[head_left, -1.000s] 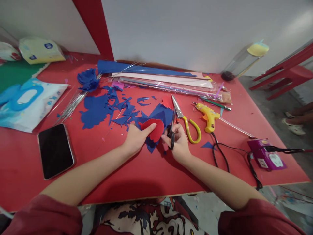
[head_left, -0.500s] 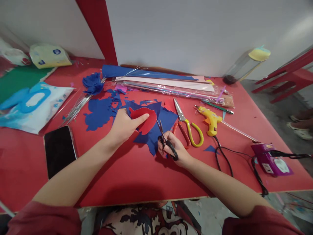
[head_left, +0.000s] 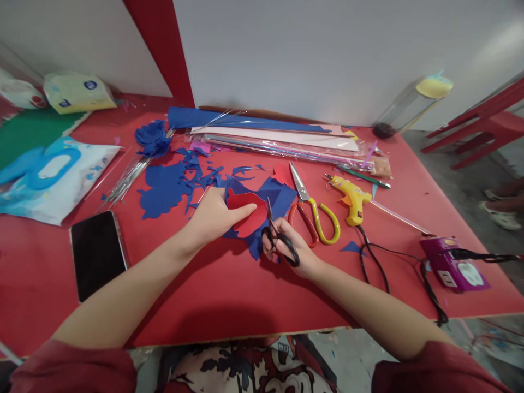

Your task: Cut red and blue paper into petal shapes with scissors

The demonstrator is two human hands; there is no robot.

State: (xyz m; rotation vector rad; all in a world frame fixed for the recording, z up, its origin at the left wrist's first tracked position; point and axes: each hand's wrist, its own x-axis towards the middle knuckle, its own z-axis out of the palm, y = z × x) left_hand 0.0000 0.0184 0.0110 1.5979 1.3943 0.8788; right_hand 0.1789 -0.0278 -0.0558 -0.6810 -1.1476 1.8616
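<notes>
My left hand (head_left: 216, 215) pinches a red petal-shaped cutout (head_left: 245, 213) with the thumb on top, and dark blue sheet material (head_left: 278, 196) lies behind and under it. In my right hand (head_left: 290, 248) is a small pair of black-handled scissors (head_left: 275, 232), fingers in the loops. Their blades point up and away, close to the right edge of the red cutout. Blue cutouts and scraps (head_left: 164, 185) are spread on the table to the left. Larger scissors with red and yellow handles (head_left: 311, 210) lie beyond my right hand.
On the right are a yellow glue gun (head_left: 350, 199), its black cord and a purple box (head_left: 454, 267). A phone (head_left: 98, 254), wet wipes pack (head_left: 61, 172) and blue fabric flower (head_left: 152, 139) lie left. Wrapped rolls and sticks (head_left: 278, 144) line the back of the red table (head_left: 196, 305).
My left hand has moved slightly right and toward me with the red cutout, which is now nearer the scissor blades. The blades look closer together. My right hand has barely moved.
</notes>
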